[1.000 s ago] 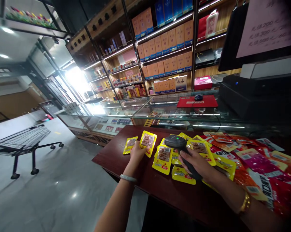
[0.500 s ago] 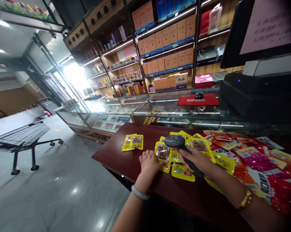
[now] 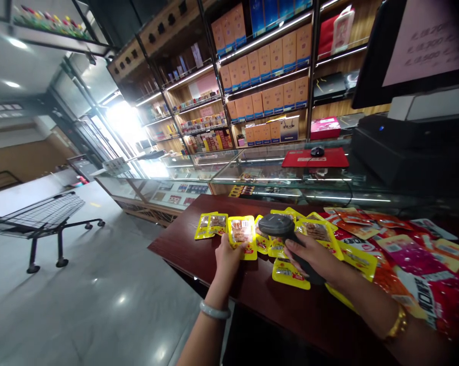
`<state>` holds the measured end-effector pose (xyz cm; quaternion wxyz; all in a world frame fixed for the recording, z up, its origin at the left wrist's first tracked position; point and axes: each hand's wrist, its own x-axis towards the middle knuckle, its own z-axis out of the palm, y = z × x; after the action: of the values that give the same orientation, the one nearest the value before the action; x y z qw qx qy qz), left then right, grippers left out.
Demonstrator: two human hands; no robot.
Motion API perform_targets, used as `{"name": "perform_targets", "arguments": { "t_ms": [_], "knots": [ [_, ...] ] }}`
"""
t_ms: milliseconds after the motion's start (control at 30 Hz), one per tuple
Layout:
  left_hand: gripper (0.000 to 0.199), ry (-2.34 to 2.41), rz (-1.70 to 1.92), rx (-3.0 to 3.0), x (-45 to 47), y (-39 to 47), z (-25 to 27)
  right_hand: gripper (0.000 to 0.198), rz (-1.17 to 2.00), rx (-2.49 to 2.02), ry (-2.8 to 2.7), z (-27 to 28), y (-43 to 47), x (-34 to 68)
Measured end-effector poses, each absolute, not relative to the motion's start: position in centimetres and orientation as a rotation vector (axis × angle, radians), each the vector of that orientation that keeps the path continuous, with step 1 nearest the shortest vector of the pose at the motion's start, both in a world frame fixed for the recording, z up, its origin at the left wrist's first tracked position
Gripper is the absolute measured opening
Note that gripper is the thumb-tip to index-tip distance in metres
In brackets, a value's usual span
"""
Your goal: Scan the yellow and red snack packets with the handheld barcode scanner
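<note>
The left hand (image 3: pixel 227 256) pinches a yellow snack packet (image 3: pixel 241 230), long axis running forward, just left of the barcode scanner (image 3: pixel 276 225) in the right hand's closed grip (image 3: pixel 315 256). Other packets (image 3: pixel 290 273) lie on the dark-red worktop (image 3: pixel 248 287); beyond stand a glass display case (image 3: pixel 176 197) and lit shelves (image 3: pixel 267 82).

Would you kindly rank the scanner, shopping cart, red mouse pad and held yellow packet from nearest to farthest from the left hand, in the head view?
1. Yellow packet, in the left hand
2. Scanner, rightward, in the right hand
3. Red mouse pad, ahead on glass counter
4. Shopping cart, far left on floor
</note>
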<state>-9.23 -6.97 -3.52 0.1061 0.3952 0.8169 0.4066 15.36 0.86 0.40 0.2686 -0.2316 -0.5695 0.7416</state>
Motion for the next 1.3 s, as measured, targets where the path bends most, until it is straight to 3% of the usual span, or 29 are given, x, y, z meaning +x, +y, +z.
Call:
{"name": "perform_targets", "arguments": {
  "t_ms": [167,333,500,633,733,867,1000,1300],
  "knots": [
    [0.039,2.538,1.024,1.155,-11.0,-6.1,-2.4,0.040,1.998,-0.690,-1.505,0.6,1.1,15.5],
    [0.075,3.094,0.866,1.071,-12.5,-4.8,0.0,0.048,1.953,-0.735,-1.423,1.0,2.3,16.0],
    [0.050,2.766,0.573,1.585,-9.8,-2.8,-0.5,0.042,1.919,-0.721,-1.375,1.8,2.9,16.8],
    [0.056,2.559,0.375,1.590,-7.8,-1.0,-1.9,0.041,1.918,-0.728,-1.367,1.8,3.0,16.8],
    [0.056,2.530,0.477,1.453,-7.8,-0.6,-2.4,0.044,1.937,-0.730,-1.381,1.5,3.0,16.6],
    [0.041,2.481,0.873,1.255,-9.4,-1.2,-2.8,0.045,1.947,-0.744,-1.408,1.2,2.8,16.3],
    [0.040,2.421,1.150,1.161,-10.8,-2.0,-3.3,0.042,1.943,-0.739,-1.472,0.6,2.4,16.0],
    [0.035,2.435,1.106,1.224,-10.4,-2.5,-3.6,0.043,1.950,-0.705,-1.497,0.2,1.8,15.8]
  ]
}}
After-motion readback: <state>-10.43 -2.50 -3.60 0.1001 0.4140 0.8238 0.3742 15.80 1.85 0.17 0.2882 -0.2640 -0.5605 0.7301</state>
